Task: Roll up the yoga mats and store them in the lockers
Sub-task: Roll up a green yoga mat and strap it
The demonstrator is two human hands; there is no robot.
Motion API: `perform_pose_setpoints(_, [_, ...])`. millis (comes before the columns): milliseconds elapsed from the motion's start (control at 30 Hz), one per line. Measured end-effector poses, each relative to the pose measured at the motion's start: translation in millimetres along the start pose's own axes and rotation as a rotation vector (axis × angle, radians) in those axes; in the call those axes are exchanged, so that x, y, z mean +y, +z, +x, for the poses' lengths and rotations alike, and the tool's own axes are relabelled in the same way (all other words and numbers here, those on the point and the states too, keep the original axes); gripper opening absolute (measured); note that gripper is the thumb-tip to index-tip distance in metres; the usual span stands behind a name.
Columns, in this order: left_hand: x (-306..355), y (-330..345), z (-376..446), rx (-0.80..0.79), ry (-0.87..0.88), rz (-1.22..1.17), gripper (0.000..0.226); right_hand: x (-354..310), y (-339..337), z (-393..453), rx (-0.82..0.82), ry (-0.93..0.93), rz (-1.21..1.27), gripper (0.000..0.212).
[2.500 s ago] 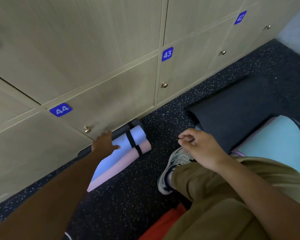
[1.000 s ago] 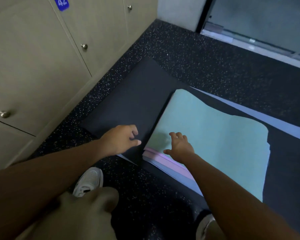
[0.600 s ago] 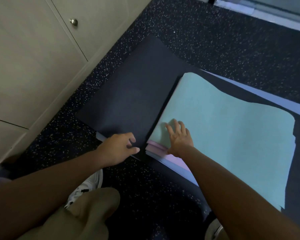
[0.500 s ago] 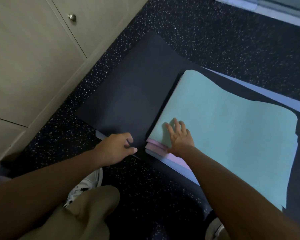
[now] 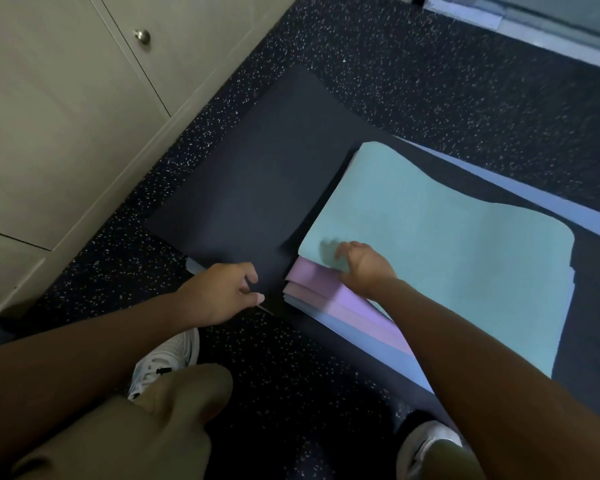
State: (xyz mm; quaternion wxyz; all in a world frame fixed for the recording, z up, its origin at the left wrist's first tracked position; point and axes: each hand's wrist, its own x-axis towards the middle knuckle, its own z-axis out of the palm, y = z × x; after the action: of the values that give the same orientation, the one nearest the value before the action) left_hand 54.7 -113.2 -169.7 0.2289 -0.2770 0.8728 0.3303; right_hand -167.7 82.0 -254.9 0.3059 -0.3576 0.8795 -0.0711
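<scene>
Your right hand (image 5: 364,266) has slid back from flat on the teal mat (image 5: 458,258) to its near corner — fingers now curled round that edge, baring more of the pink mat (image 5: 321,284) beneath. Your left hand (image 5: 222,292) stays loosely curled, holding nothing, at the black mat (image 5: 257,188) — lockers (image 5: 66,109) beyond.

Teal mat (image 5: 447,237), lilac mat (image 5: 326,289), black mat (image 5: 257,174), speckled floor (image 5: 430,81).
</scene>
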Motion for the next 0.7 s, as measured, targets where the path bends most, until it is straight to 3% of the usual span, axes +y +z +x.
perform_pose_setpoints(67, [7.1, -7.9, -5.5, 0.014, 0.011, 0.005, 0.033, 1.1, -13.3, -8.9, -0.001, 0.046, 0.046, 0.011])
perform_pose_setpoints(400, [94.8, -76.3, -41.7, 0.109, 0.186, 0.053, 0.037, 4.1, -143.5, -107.9, 0.17, 0.062, 0.033, 0.004])
perform_pose_setpoints(700, [224.7, -117.3, -122.5, 0.291, 0.437, 0.191, 0.043, 19.2, -275.5, -262.1, 0.405, 0.125, -0.038, 0.033])
